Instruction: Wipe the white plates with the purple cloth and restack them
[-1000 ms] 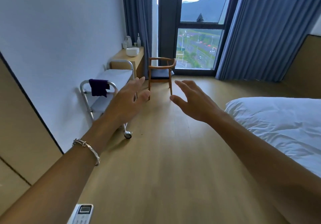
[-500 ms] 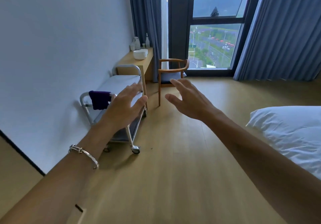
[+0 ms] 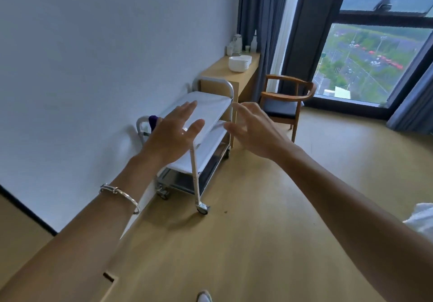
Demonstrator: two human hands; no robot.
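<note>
Take the purple cloth (image 3: 153,122) first. It seems to hang over the rail at the near end of the cart (image 3: 210,105), though your left hand (image 3: 174,135) hides most of it. Then go on to the white plates (image 3: 239,62), stacked toward the far end of the table (image 3: 219,72). Both hands are empty, the right hand (image 3: 255,129) just beside the left. Your fingers are straight and spread, and your arms stretch forward.
</note>
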